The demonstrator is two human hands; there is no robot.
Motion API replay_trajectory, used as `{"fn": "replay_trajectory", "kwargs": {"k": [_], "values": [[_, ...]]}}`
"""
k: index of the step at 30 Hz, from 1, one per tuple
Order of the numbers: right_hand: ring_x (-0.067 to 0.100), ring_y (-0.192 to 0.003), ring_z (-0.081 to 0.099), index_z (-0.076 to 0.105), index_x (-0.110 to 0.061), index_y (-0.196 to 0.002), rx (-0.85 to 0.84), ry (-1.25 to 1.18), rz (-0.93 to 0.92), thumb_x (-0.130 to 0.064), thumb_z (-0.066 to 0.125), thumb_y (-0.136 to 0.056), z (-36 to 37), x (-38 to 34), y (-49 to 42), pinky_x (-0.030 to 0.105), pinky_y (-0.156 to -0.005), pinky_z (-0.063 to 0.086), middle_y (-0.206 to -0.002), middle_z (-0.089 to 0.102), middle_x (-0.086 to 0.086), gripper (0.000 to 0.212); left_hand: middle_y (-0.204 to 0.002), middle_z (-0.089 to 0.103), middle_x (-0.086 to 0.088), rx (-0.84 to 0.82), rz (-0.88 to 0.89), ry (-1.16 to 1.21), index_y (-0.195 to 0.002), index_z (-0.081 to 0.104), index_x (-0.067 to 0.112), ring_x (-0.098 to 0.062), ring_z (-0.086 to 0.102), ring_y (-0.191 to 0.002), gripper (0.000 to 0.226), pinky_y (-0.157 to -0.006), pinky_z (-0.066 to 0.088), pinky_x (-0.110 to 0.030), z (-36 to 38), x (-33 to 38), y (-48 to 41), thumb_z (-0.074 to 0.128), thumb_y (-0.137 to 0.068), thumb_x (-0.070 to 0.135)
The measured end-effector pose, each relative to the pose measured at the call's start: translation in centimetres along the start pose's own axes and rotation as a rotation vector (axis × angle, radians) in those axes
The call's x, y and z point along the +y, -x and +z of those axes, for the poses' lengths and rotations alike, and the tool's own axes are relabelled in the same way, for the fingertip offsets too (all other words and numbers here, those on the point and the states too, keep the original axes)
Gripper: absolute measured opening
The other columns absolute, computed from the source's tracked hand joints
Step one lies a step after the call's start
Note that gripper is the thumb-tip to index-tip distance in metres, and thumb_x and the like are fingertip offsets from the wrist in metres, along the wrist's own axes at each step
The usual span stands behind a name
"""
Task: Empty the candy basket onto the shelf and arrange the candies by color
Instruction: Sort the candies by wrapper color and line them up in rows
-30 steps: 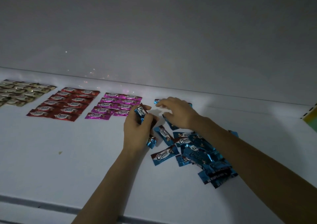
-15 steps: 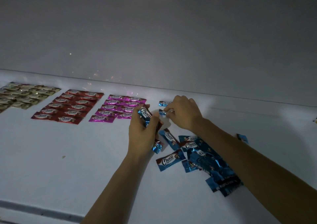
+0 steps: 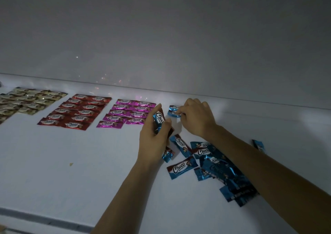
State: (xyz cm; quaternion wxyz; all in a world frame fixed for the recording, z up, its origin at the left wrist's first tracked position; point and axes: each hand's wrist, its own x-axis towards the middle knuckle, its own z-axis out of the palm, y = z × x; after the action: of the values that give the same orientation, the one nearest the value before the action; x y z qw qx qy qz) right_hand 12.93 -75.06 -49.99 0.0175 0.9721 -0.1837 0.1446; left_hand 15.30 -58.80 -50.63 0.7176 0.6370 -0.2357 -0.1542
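Note:
Wrapped Choco candies lie on a white shelf (image 3: 89,171). At the back, from left to right, lie flat blocks of gold candies (image 3: 26,99), red candies (image 3: 75,112) and pink candies (image 3: 129,113). My left hand (image 3: 154,140) grips a small stack of blue candies (image 3: 159,119), held upright just right of the pink block. My right hand (image 3: 195,117) pinches a blue candy (image 3: 172,113) lying on the shelf, directly in front of another placed blue candy (image 3: 173,107). A loose pile of blue candies (image 3: 220,167) lies under my right forearm.
A single blue candy (image 3: 258,145) lies apart, to the right of my right forearm. A small scrap (image 3: 71,164) sits on the shelf's left middle. The grey back wall (image 3: 161,36) rises behind the rows. The shelf's front edge (image 3: 35,219) runs along the bottom left.
My right hand has drawn back a little from the first placed blue candy and now pinches a second one just in front of it. My left hand has kept its stack.

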Motion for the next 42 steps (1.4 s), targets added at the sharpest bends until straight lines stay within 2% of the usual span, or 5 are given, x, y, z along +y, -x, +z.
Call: {"fn": "replay_trajectory", "kwargs": {"k": [7, 15, 20, 36, 42], "values": [[0.021, -0.107, 0.047, 0.059, -0.025, -0.125, -0.012, -0.044, 0.044, -0.014, 0.049, -0.095, 0.2, 0.4, -0.2, 0.032, -0.091, 0.035, -0.117, 0.055, 0.005, 0.034, -0.139, 0.053, -0.007, -0.022, -0.057, -0.009, -0.147, 0.031, 0.035, -0.018, 0.068, -0.100, 0.055, -0.077, 0.060, -0.030, 0.0, 0.0, 0.3, 0.052, -0.098, 0.022], [0.004, -0.079, 0.064, 0.070, -0.003, -0.088, -0.236, -1.100, 0.143, -0.025, 0.064, -0.088, -4.9, -2.8, 2.6, 0.014, -0.075, 0.049, -0.082, 0.068, 0.004, 0.024, -0.110, 0.053, 0.029, -0.080, 0.088, -0.092, -0.134, 0.035, 0.045, -0.008, 0.064, -0.098, 0.050, -0.080, 0.056, -0.020, 0.0, 0.1, 0.5, 0.054, -0.097, 0.018], [0.003, -0.061, 0.060, 0.061, -0.008, -0.088, -0.030, -1.251, 0.394, -0.011, 0.055, -0.094, -4.9, -1.7, 3.1, 0.010, -0.051, 0.044, -0.084, 0.064, 0.007, 0.009, -0.079, 0.065, 0.004, -0.055, 0.040, -0.062, -0.134, 0.040, 0.036, -0.005, 0.069, -0.076, 0.044, -0.060, 0.054, -0.018, -0.1, 0.1, 0.6, 0.056, -0.095, 0.021], [0.018, -0.092, 0.059, 0.066, -0.010, -0.103, -0.105, -0.592, 0.201, 0.001, 0.038, -0.096, -2.7, 3.8, 2.8, 0.026, -0.082, 0.049, -0.106, 0.064, 0.008, 0.031, -0.087, 0.063, 0.000, -0.033, 0.000, -0.093, -0.115, 0.049, 0.038, -0.005, 0.065, -0.080, 0.023, -0.055, 0.050, -0.014, 0.2, 0.7, 1.0, 0.053, -0.097, 0.024], [0.013, -0.089, 0.059, 0.064, -0.021, -0.089, -0.149, -0.293, 0.178, -0.046, 0.064, -0.085, -3.7, 4.3, 4.1, 0.033, -0.089, 0.038, -0.090, 0.065, -0.006, 0.025, -0.085, 0.064, 0.003, -0.022, 0.009, -0.105, -0.114, 0.051, 0.037, -0.005, 0.066, -0.078, 0.021, -0.055, 0.051, -0.014, 0.0, 0.5, 0.9, 0.054, -0.097, 0.025]]}}
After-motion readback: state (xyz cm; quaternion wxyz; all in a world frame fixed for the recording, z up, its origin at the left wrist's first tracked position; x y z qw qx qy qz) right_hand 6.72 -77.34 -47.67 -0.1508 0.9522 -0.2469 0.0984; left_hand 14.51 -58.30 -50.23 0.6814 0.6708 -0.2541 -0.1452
